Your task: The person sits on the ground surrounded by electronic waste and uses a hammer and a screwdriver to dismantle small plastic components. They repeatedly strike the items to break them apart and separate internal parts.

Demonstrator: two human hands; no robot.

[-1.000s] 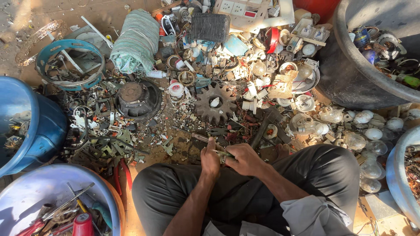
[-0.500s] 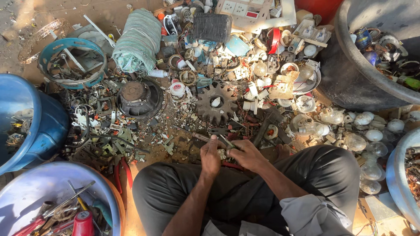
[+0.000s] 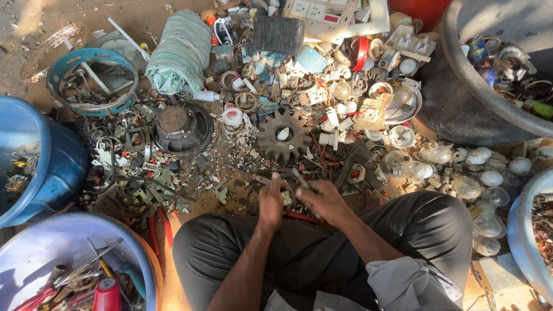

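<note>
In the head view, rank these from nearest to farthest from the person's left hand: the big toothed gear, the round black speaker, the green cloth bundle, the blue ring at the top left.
From the left hand:
1. Toothed gear, just above the hand, a little to the right.
2. Black speaker, up and to the left.
3. Green cloth bundle, farther up, behind the speaker.
4. Blue ring, far upper left.

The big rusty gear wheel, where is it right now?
The gear wheel lies flat on the ground mid-frame in the head view, just beyond both hands, right of the round black speaker.
</note>
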